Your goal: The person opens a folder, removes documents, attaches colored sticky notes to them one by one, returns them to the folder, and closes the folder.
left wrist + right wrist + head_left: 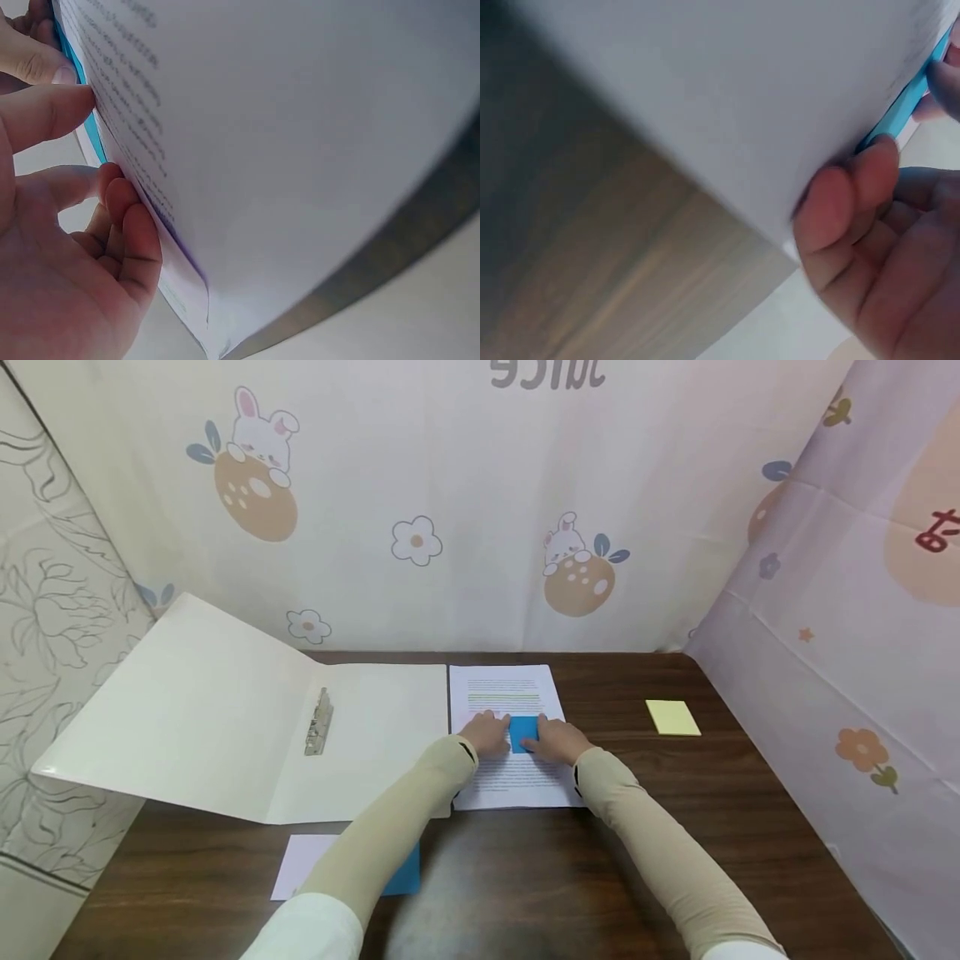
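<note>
A small square blue sticky note (521, 733) lies on a printed sheet of paper (517, 785), below a line highlighted in green. My left hand (486, 733) touches the note's left edge; in the left wrist view its index finger is extended against the page and the other fingers bend loosely on the paper. From the other side my right hand (561, 742) presses on the note, with its thumb across the lower part. The right wrist view has the right hand's fingertips resting on the paper beside the blue note (904, 109). The fingers partly cover the note.
Left of the sheet lies an open white binder (382, 718) with a metal clip (318, 722), its cover tilted up. Pale purple paper (300, 860) and a blue piece (405, 872) lie in front, partly under the left arm. A yellow sticky pad (672, 717) sits at right.
</note>
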`<state>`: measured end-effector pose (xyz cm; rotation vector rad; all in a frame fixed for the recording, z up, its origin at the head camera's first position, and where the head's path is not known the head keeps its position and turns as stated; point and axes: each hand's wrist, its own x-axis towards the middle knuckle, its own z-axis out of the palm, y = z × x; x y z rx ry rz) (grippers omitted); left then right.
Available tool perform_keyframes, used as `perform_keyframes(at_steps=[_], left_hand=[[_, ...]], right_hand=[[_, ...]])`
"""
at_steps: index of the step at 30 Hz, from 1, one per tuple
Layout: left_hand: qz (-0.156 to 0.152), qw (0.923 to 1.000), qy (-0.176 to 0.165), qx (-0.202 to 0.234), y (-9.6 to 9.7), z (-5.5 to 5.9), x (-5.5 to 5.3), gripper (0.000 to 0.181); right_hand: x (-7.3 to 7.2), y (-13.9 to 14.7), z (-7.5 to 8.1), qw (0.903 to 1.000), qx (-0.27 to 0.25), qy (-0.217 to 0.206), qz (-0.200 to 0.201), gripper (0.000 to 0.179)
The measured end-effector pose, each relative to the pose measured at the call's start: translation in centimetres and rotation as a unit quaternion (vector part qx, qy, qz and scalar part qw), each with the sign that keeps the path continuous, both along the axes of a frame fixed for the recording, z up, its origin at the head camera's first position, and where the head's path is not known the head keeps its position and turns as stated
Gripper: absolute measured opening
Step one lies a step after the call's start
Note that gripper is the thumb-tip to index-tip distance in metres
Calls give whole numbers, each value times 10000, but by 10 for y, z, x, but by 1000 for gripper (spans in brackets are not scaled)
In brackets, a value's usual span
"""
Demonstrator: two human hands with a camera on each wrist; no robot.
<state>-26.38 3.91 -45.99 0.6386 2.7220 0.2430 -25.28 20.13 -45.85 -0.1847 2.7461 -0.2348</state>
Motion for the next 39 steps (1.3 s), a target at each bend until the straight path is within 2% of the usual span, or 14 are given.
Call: perform_keyframes(at_steps=[7,13,17,22,30,35,39], left_hand=[[65,9999,74,-30,-8,-1,-3,62],[-36,9999,148,38,-9,0,-1,62],[13,9999,162,6,-8,-1,0,62],[-52,9999,137,85,-3,-4,-1,62],[-131,9998,160,33,-1,-5,-1,61],[-155,9997,189,34,-3,-2,-1,61],[-141,9997,124,143,-4,-2,-1,59]], right_hand=[[2,-15,10,9967,424,-264,632,59],[2,-16,14,9944,633,-434,721,59],[-1,-15,14,9950,472,-575,664,59],[-1,-9,8,9971,238,-610,376,64],[3,8,2,9982,262,-438,-321,89],[5,12,1,9982,300,-350,-383,88],[9,9,2,9991,252,-300,-187,76]])
